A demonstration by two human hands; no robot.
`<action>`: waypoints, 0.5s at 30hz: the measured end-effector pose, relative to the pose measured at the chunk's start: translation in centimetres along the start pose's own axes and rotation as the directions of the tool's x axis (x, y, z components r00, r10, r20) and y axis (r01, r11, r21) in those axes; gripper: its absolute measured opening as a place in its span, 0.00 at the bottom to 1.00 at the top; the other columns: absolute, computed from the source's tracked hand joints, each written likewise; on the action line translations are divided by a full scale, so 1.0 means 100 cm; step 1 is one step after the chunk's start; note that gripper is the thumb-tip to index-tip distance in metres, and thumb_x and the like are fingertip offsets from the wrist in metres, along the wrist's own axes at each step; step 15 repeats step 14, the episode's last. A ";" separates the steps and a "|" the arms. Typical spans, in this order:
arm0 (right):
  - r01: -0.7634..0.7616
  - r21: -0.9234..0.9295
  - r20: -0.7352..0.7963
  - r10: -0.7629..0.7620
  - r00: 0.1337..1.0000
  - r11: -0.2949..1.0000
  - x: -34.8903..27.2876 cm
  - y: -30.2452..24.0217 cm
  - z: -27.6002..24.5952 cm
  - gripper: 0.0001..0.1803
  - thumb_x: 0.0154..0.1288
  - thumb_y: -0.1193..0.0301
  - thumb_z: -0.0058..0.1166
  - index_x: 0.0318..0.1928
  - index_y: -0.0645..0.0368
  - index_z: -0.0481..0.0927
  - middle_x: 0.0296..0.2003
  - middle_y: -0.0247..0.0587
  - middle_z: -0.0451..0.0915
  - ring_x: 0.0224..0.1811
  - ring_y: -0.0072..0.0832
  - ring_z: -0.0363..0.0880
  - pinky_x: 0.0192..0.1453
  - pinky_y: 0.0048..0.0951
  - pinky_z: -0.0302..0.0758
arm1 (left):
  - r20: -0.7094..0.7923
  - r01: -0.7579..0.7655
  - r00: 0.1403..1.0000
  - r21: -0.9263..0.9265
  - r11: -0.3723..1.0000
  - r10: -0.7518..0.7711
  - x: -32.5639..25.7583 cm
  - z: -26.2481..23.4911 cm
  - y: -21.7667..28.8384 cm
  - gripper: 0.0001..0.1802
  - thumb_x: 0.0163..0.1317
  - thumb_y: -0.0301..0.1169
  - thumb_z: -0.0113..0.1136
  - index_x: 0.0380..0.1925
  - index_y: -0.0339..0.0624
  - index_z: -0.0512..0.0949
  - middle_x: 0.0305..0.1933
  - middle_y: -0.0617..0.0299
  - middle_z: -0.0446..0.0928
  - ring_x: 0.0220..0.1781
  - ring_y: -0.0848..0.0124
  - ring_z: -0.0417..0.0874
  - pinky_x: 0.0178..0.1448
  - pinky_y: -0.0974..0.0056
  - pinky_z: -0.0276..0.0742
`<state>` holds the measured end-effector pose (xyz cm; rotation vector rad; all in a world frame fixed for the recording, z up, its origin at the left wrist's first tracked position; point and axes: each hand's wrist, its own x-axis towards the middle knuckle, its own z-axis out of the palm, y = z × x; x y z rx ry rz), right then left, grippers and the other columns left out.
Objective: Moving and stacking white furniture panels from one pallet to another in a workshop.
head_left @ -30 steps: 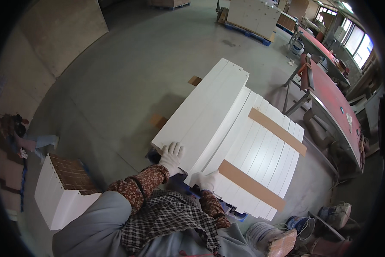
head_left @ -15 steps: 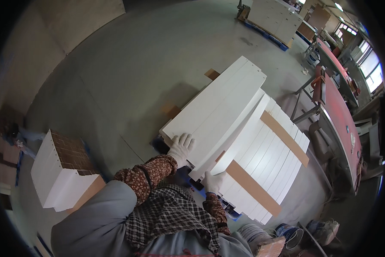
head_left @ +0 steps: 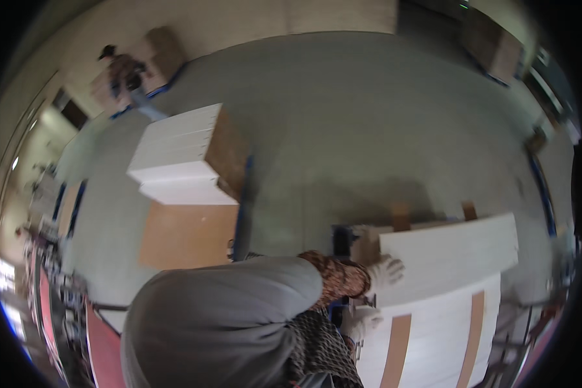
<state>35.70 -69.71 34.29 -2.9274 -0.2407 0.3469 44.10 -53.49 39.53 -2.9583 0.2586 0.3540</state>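
Observation:
Two stacks of long white boards lie side by side at the lower right. My left hand (head_left: 386, 272), in a pale work glove, rests with fingers stretched out on the near end of the farther white board stack (head_left: 449, 252). My right hand (head_left: 364, 321), also gloved, is at the near end of the closer white board stack (head_left: 436, 330). Motion blurs its fingers, so I cannot make out whether they grip a board. Two brown cardboard strips (head_left: 396, 349) lie across this closer stack.
Left of me stands another white board stack (head_left: 174, 174) with a brown side, beside a bare tan sheet (head_left: 188, 236). A person (head_left: 129, 77) in a dark cap is by boxes at the far left. Red-topped benches (head_left: 103, 343) are at lower left. Grey floor (head_left: 342, 123) stretches ahead.
My view has swung left, so the board stacks now appear at the lower right and the other stack nearer the middle. Both hands remain at the boards' near ends.

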 end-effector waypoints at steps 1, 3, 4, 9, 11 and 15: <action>0.007 -0.002 0.018 -0.007 1.000 1.000 0.000 0.003 -0.004 0.61 0.48 0.47 0.71 0.74 0.67 0.54 0.67 0.71 0.61 0.67 0.56 0.66 0.70 0.46 0.66 | 0.069 -0.071 0.995 0.012 0.997 0.070 0.001 -0.023 0.007 0.44 0.62 0.42 0.54 0.76 0.42 0.53 0.82 0.48 0.47 0.83 0.50 0.47 0.77 0.34 0.46; -0.098 0.013 0.028 0.098 0.995 0.995 0.007 0.001 -0.004 0.62 0.48 0.47 0.70 0.75 0.67 0.52 0.67 0.71 0.62 0.67 0.57 0.66 0.72 0.45 0.65 | 0.079 -0.032 0.996 0.044 0.999 0.029 -0.001 -0.020 0.000 0.44 0.63 0.43 0.54 0.77 0.42 0.51 0.82 0.48 0.46 0.83 0.50 0.46 0.77 0.34 0.47; -0.061 -0.042 -0.005 0.061 0.998 0.997 0.011 -0.001 0.002 0.62 0.49 0.45 0.69 0.75 0.66 0.51 0.67 0.70 0.62 0.67 0.56 0.66 0.71 0.45 0.67 | 0.074 -0.049 0.996 0.080 0.996 0.043 -0.002 -0.015 -0.003 0.44 0.64 0.43 0.53 0.77 0.43 0.49 0.83 0.48 0.44 0.83 0.49 0.44 0.77 0.33 0.47; -0.113 -0.084 -0.081 0.106 0.991 0.990 0.026 0.012 0.005 0.59 0.51 0.50 0.70 0.74 0.66 0.53 0.63 0.61 0.69 0.63 0.54 0.72 0.63 0.46 0.74 | 0.083 -0.115 0.991 0.089 0.989 0.108 0.006 -0.023 0.000 0.41 0.68 0.44 0.50 0.77 0.45 0.49 0.83 0.49 0.43 0.83 0.48 0.44 0.74 0.31 0.48; -0.139 -0.028 0.006 0.139 0.990 0.990 0.031 -0.011 -0.023 0.59 0.50 0.51 0.71 0.74 0.66 0.52 0.62 0.61 0.70 0.63 0.53 0.72 0.64 0.46 0.74 | 0.000 -0.059 0.998 0.139 0.989 0.060 0.010 -0.004 0.000 0.41 0.67 0.48 0.49 0.77 0.47 0.51 0.82 0.50 0.45 0.82 0.47 0.46 0.72 0.30 0.50; -0.244 0.090 0.176 0.226 0.958 0.966 0.075 -0.026 -0.037 0.64 0.49 0.49 0.73 0.76 0.65 0.47 0.63 0.61 0.70 0.64 0.53 0.71 0.66 0.44 0.71 | 0.013 -0.112 0.994 0.032 0.993 0.112 0.009 0.003 -0.011 0.42 0.66 0.50 0.50 0.77 0.46 0.53 0.82 0.50 0.47 0.82 0.47 0.46 0.72 0.29 0.49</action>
